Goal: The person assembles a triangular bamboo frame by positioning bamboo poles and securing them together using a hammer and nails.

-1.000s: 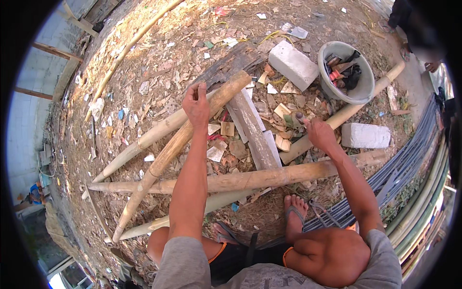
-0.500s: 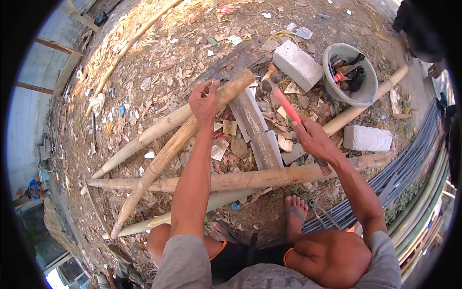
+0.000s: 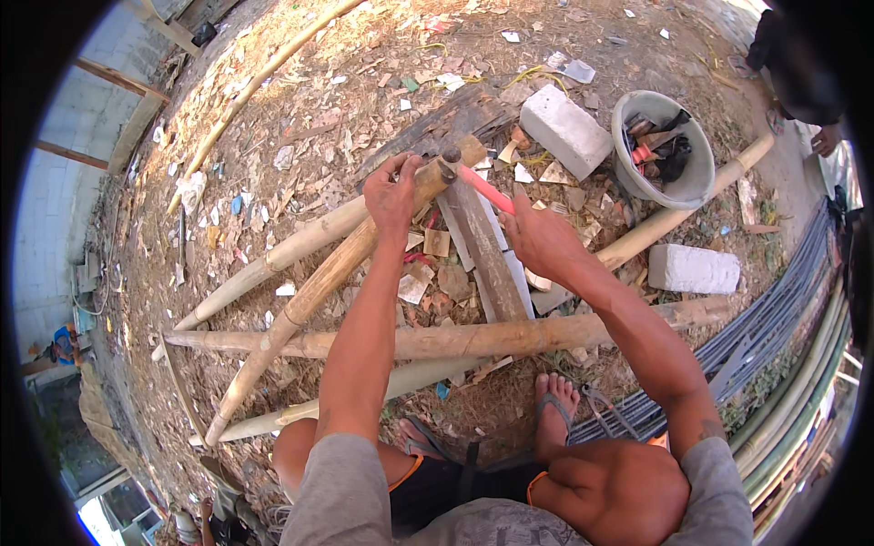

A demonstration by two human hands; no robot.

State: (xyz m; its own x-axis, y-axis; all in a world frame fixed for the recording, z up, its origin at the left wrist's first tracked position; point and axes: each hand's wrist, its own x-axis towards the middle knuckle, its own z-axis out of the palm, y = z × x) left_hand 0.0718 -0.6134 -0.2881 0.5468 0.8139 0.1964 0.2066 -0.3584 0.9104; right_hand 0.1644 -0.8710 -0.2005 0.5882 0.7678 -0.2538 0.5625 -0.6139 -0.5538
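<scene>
My right hand [image 3: 546, 238] is closed round the red handle of a hammer [image 3: 484, 189]. The hammer's dark head is at the upper end of a bamboo pole [image 3: 314, 296]; whether it touches the pole I cannot tell. Beside that same end, my left hand [image 3: 391, 196] has its thumb and fingers pinched together. Whatever sits in the pinch, if anything, is too small to make out. The slanting pole crosses over a horizontal bamboo pole [image 3: 437, 343] lower down, and its upper end lies over a weathered wooden beam [image 3: 487, 241].
A grey bucket [image 3: 701, 187] with tools stands at the right, near two pale blocks [image 3: 566, 132] [image 3: 694, 268]. Pliers-like long-handled cutters [image 3: 612, 414] lie by my foot, beside dark rods [image 3: 756, 318]. Another person [image 3: 799, 68] is at the far right. Wood chips litter the ground.
My right hand has swung the hammer leftward, bringing its head to the pole's upper end. My left hand keeps its pinch in nearly the same place.
</scene>
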